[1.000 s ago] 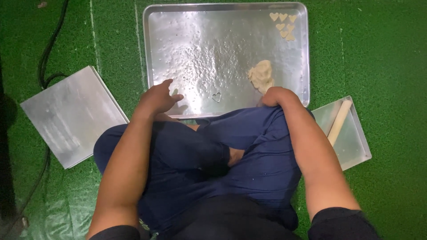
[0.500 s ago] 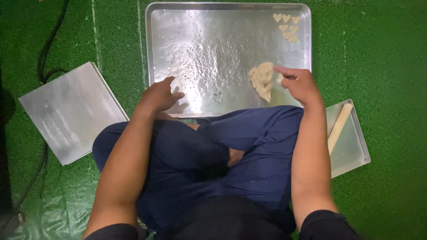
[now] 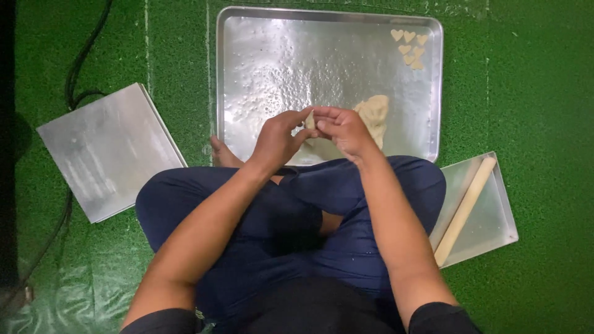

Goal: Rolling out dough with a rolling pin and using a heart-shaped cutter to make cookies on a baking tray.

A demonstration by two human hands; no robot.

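From the head view we see our left hand (image 3: 275, 139) and right hand (image 3: 340, 128) meeting fingertip to fingertip above the near edge of the large metal baking tray (image 3: 247, 37). Between them sits a small piece of dough (image 3: 310, 121); both grips are narrow, pinched on it from either side, and most of the piece is hidden by the fingers.

Just beyond the right grip, touching distance from the knuckles, the dough lump (image 3: 374, 114) lies on the tray. Farther out and to the right of the grips, in the tray's far corner, a cluster of heart-shaped dough cutouts (image 3: 409, 47) lies well apart from the hands.

Well off to the right of the right grip and nearer to us, a wooden rolling pin (image 3: 465, 209) lies slantwise in a small metal tray (image 3: 498, 213). Well to the left of the left grip, a flat metal sheet (image 3: 108, 151) rests on the green turf floor (image 3: 544, 93). Below the grips are our crossed legs in dark blue trousers (image 3: 297, 216)
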